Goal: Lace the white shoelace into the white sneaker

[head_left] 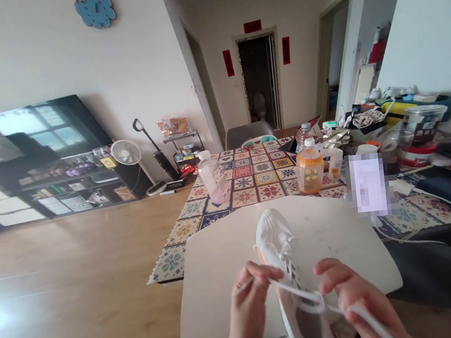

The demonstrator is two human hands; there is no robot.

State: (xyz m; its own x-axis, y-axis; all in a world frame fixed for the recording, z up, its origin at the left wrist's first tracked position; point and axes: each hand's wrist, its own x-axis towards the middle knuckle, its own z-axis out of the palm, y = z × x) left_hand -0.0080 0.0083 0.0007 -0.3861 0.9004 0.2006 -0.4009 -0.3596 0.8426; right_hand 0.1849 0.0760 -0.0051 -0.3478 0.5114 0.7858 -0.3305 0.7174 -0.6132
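A white sneaker point(277, 238) lies with its toe pointing away from me on a white board point(215, 276). Its opening faces up toward me, and laces run through part of the eyelets. Left of the shoe, my left hand point(250, 305) pinches one stretch of the white shoelace point(297, 291). The lace crosses above the shoe opening, where it makes a loop. On the right, my right hand point(355, 294) has the other stretch of lace between its curled fingers, and the lace trails off toward the lower right. Part of the heel is cut off by the frame.
Beyond the board, a patterned tablecloth point(246, 180) carries a clear bottle point(212, 178) with pink liquid and an orange-labelled bottle point(309, 169). A blurred-out upright screen point(369, 184) stands at the right, beside a white cable point(446, 198) and stacked clutter. A grey chair point(248, 133) is at the far end.
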